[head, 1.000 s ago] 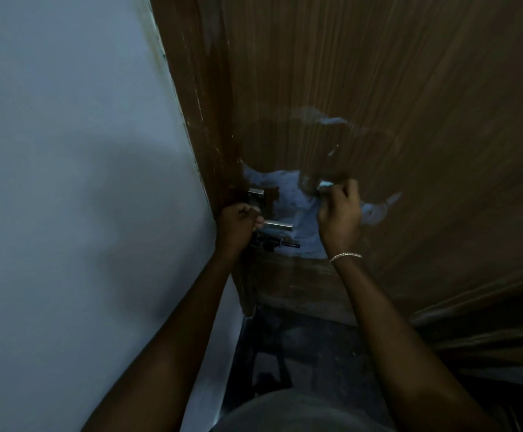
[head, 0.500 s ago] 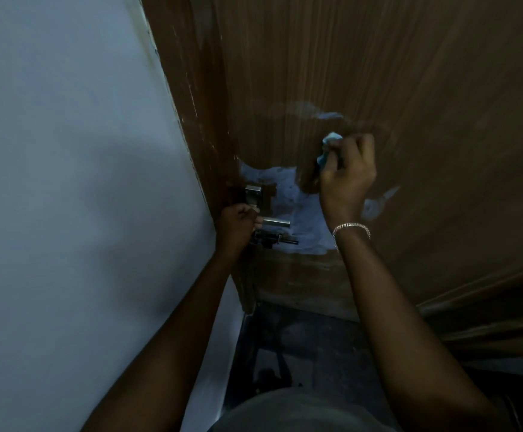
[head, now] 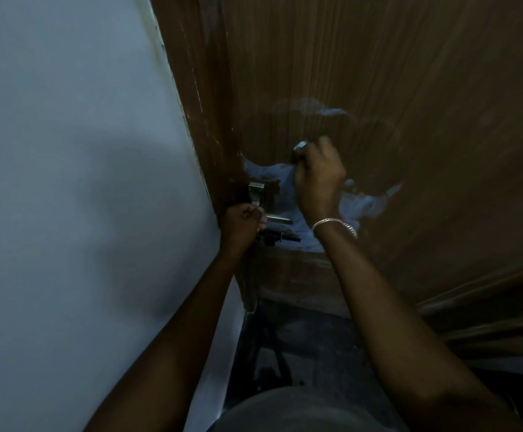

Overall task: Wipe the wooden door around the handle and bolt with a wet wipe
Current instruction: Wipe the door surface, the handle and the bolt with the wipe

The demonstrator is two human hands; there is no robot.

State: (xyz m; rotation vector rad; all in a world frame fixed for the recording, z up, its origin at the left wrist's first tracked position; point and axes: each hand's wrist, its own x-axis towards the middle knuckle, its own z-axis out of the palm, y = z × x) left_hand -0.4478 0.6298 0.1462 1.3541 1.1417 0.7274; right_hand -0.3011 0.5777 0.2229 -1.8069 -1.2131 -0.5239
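Left hand [head: 243,221] is down at the handle [head: 279,219], grip clenched round the lever's inner end. My read: that's bracing, so the door [head: 409,88] doesn't swing away under pressure.

Right hand [head: 318,179] is up on the wood, above and right of the handle, grip bunched on the wipe [head: 300,146]. Only a pale corner pokes out past the fingertips. Wadded small like that, it likely presses harder.

The wipe meets the door at the top edge of a pale blotchy patch [head: 360,204] spreading right of the handle and bolt [head: 277,237]. The bolt sits just beneath the lever, dark and untouched. The right hand is blurred, so finger detail is unclear.
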